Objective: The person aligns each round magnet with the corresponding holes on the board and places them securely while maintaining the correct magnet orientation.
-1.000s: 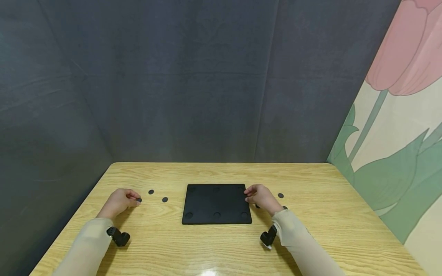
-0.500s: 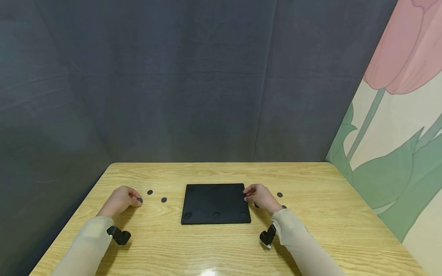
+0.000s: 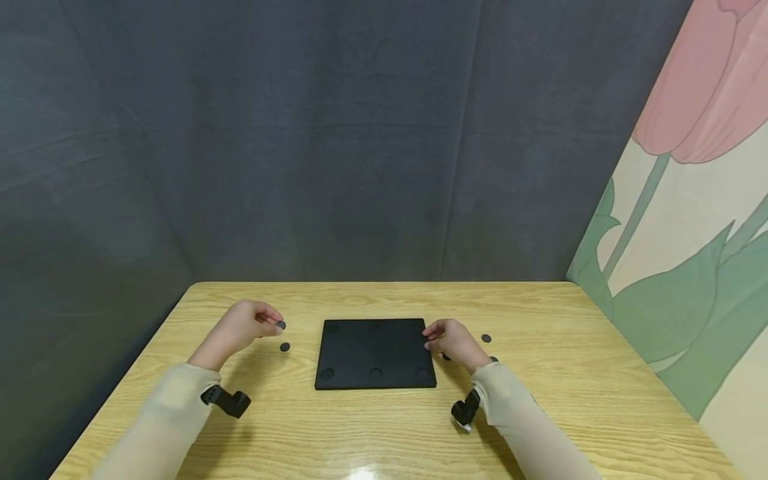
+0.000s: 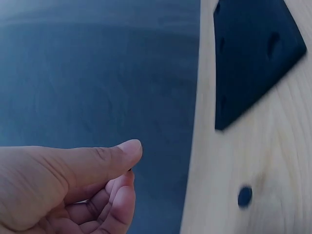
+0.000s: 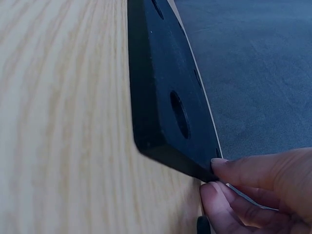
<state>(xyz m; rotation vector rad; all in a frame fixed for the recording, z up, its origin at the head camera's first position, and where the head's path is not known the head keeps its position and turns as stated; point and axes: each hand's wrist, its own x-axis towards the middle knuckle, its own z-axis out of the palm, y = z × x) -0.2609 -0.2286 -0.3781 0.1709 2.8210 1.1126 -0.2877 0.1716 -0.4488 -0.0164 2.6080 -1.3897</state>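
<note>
My left hand is raised over the left of the table and pinches a small black disc between thumb and fingers. In the left wrist view only a dark sliver of that disc shows. Another black disc lies on the wood just below this hand. At centre lies a flat black rectangular board with round recesses, one a hole-like recess in the right wrist view. My right hand grips the board's right edge, thumb on top and a finger against its side.
Near the right hand lie more black discs: one farther right, one beside the wrist and one partly hidden by the sleeve. The wooden table meets a dark curtain at its back edge.
My left hand has lifted the disc and carried it right and away from me. It now covers the spot where another disc lay. The right hand and board stay in place.
</note>
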